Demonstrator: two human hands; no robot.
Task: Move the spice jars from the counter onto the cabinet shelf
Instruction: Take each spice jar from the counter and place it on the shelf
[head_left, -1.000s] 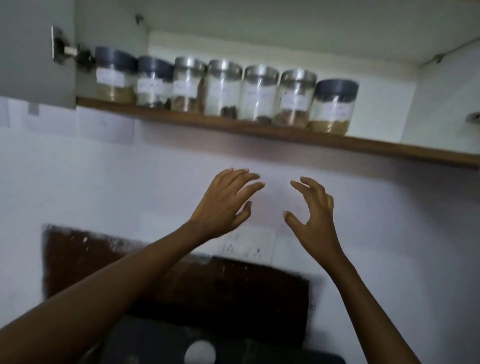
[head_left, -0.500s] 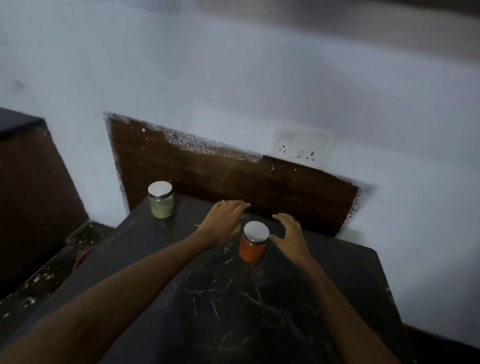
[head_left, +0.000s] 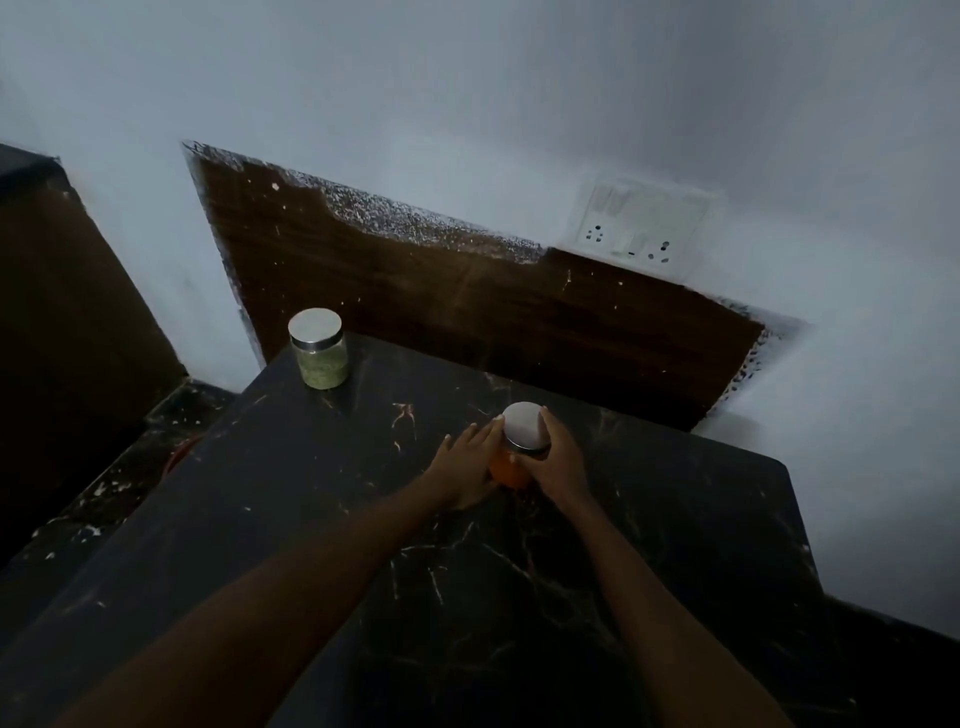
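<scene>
A jar of orange spice (head_left: 511, 470) with a silver lid stands near the middle of the black marble counter (head_left: 519, 597). My left hand (head_left: 467, 467) presses against its left side and my right hand (head_left: 556, 457) wraps its right side and lid edge, so both hands clasp it. A second jar, holding green spice (head_left: 318, 356) under a silver lid, stands alone at the counter's far left corner. The cabinet shelf is out of view.
A dark wooden backsplash panel (head_left: 467, 296) runs behind the counter on the white wall. A white socket plate (head_left: 641, 223) sits above it at the right. A lower dark ledge (head_left: 130, 457) lies left of the counter.
The view dropped from the shelf of jars to the counter. My hands came down, reached either side of the orange jar, and have now closed onto it.
</scene>
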